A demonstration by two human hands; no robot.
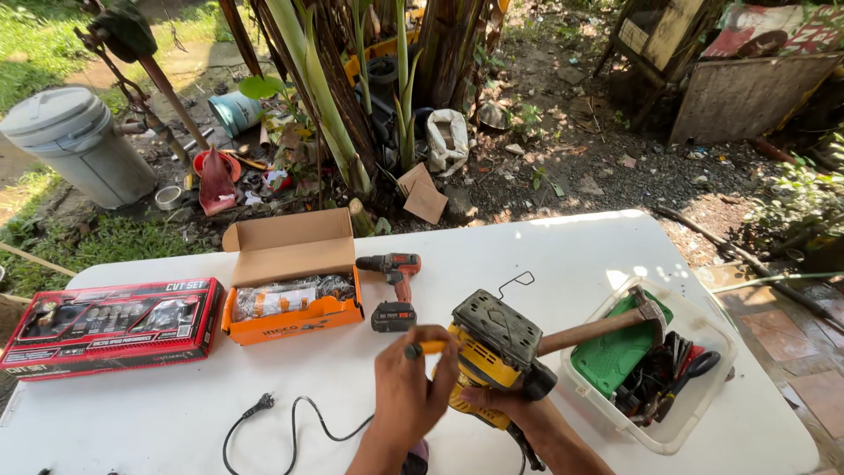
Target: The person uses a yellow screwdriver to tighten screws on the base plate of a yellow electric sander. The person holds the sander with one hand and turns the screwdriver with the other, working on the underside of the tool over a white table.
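On the white desk (563, 255), near centre: yellow sander (492, 347), base upturned, clasped in right hand (505, 406)'s grip; left hand (409, 387) pinches a screwdriver (424, 347). Right: clear bin (694, 422) holding hammer (607, 327), pliers, green lid. Left: open orange box (294, 281) with packets.

Cordless drill (395, 286) — orange box (294, 299), hammer (607, 328)

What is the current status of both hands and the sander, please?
Left hand gripping a screwdriver at the yellow sander. Right hand holding the sander underneath. Hammer lies close alongside.

Bare forearms, no sleeves visible.
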